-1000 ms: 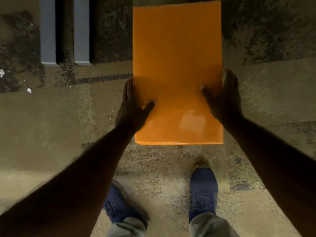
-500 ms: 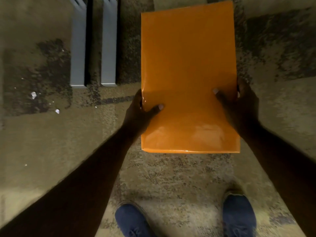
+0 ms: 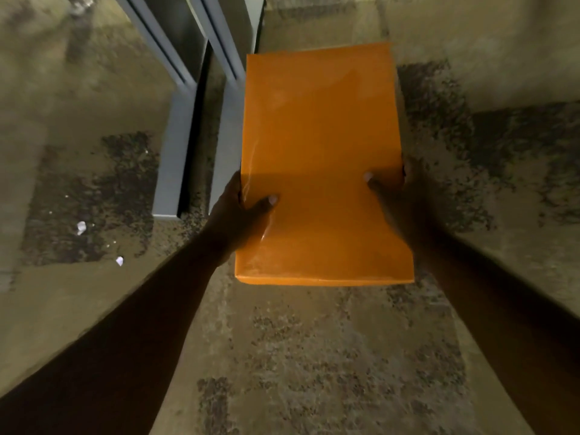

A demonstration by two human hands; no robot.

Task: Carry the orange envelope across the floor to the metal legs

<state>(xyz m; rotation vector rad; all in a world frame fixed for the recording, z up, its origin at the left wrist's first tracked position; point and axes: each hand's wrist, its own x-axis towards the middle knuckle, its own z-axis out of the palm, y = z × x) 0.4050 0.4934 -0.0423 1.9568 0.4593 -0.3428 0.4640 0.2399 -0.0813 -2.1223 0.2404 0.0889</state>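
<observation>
Orange envelope (image 3: 320,158) between both hands — just right of metal legs (image 3: 171,158).

Orange envelope (image 3: 320,146), grey metal legs (image 3: 175,146), mottled tan-and-dark carpet (image 3: 314,356).

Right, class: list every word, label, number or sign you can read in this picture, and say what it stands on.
None can be read.
Orange envelope: its upper face is blank, no writing or label shows.
Metal legs: plain grey, no markings.
White scraps on the carpet: too small to tell whether they carry print.
</observation>
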